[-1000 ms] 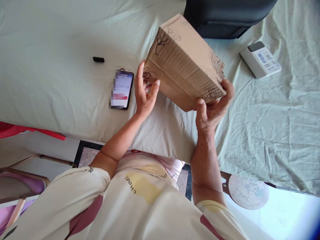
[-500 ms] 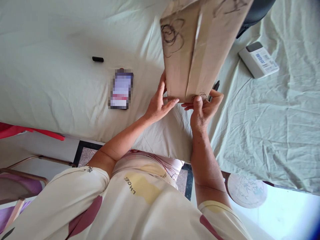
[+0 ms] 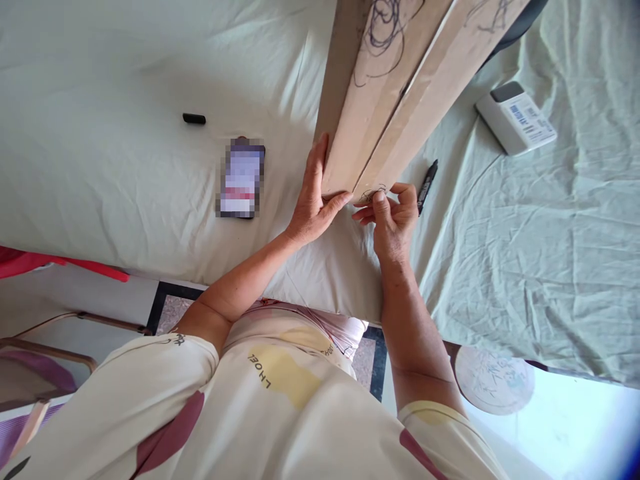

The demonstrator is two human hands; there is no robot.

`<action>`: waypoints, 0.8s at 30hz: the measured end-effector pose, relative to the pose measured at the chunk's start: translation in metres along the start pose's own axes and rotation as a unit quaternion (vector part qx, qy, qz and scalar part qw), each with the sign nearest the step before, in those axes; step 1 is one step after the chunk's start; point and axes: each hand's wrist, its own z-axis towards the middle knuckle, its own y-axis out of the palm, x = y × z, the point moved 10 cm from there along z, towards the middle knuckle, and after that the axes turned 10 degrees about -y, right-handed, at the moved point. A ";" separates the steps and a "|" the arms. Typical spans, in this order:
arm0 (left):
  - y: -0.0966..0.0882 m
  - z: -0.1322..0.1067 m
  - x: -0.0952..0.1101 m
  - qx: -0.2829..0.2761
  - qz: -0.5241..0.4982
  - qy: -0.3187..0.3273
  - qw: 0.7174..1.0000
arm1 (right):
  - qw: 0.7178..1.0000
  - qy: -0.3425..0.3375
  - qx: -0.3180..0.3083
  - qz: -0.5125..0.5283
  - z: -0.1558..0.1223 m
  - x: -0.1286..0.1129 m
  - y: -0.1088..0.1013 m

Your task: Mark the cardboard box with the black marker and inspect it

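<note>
A tall brown cardboard box, scribbled with black marker and taped along a middle seam, stands tilted at the top, its upper end out of view. My left hand grips its lower left corner, fingers along the side and thumb over the bottom edge. On the lower right edge, my right hand pinches the cardboard between the thumb in front and fingers partly hidden below. Just right of that hand lies a black marker pen on the cloth. Its likely cap, a short black piece, rests farther left.
A phone with a blurred screen lies left of the box. To the right sits a small white and grey box with a label. Behind is a dark object, partly covered. Pale green cloth covers the table; a round stool stands below.
The cardboard box has turned, so its left side now shows and its top leans farther right. My right hand has shifted left with the lower edge, uncovering more of the marker pen.
</note>
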 end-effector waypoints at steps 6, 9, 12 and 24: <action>0.006 0.000 -0.004 -0.004 -0.005 -0.003 1.000 | 0.999 -0.011 0.031 -0.014 -0.001 0.001 -0.001; 0.007 0.000 -0.007 -0.009 -0.007 -0.011 1.000 | 0.999 -0.010 0.032 -0.026 -0.001 0.002 -0.001; 0.007 0.000 -0.007 -0.019 -0.005 -0.008 1.000 | 0.999 -0.012 0.022 -0.026 -0.001 0.002 0.001; -0.001 0.007 -0.013 -0.011 0.011 -0.010 1.000 | 0.994 -0.038 0.010 -0.103 0.004 -0.004 -0.007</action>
